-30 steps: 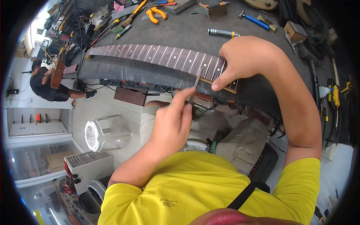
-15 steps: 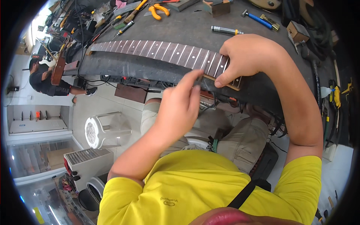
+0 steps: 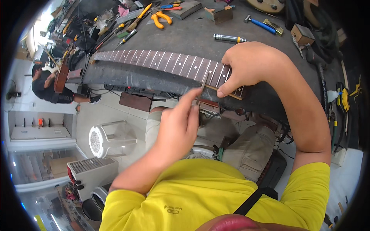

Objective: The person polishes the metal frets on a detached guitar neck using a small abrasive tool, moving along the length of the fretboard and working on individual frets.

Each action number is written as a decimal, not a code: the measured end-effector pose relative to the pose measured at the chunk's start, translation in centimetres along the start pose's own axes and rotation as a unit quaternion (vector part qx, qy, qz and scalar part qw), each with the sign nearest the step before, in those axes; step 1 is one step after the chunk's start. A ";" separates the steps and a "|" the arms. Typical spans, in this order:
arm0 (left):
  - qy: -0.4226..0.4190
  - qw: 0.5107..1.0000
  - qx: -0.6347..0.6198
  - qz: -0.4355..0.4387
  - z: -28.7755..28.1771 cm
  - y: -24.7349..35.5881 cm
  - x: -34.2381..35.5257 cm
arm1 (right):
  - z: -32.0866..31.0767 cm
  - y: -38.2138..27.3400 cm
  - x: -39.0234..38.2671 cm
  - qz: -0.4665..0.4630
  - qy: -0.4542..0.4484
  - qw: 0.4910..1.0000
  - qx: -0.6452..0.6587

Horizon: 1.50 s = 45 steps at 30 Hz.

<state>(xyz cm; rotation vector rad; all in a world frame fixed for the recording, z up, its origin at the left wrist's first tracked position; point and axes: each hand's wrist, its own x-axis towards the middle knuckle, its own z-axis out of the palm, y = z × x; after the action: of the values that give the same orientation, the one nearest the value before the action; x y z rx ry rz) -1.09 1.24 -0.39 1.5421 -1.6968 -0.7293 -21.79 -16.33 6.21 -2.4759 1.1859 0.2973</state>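
Note:
A guitar neck with a dark fretboard, metal frets and white dot inlays lies along the bench's near edge. My right hand is closed over its right end, thumb on the near side and fingers over the far side. Closer to me, my left hand pinches a slim metal file. The file stands at a steep slant against the neck's near edge, by the fret ends just left of my right thumb. Most of the file's lower part is hidden by my fingers.
Beyond the neck lie a striped marker-like tube, orange-handled pliers, a blue-handled hammer and wooden blocks. Tools crowd the bench's left end. A white stool stands on the floor; another person works at far left.
My left hand has drawn slightly back toward me, and the file now shows at the neck's edge. My right hand keeps its grip. The whole view has shifted slightly.

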 end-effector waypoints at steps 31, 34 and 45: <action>0.012 0.999 0.041 0.005 -0.7 0.5 2.8 | -0.1 -0.8 0.2 -0.009 -0.002 1.000 -0.007; -0.020 0.999 0.044 0.015 0.2 1.5 6.1 | -0.2 -0.7 0.0 -0.004 -0.010 1.000 -0.003; 0.014 0.994 0.087 0.060 0.2 1.2 5.2 | 0.2 -0.5 0.2 -0.001 -0.013 1.000 -0.004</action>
<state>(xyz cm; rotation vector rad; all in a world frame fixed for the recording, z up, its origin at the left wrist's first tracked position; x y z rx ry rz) -2.05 -3.75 1.15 1.5433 -1.8549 -0.5076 -21.33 -16.10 6.13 -2.4720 1.1750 0.3328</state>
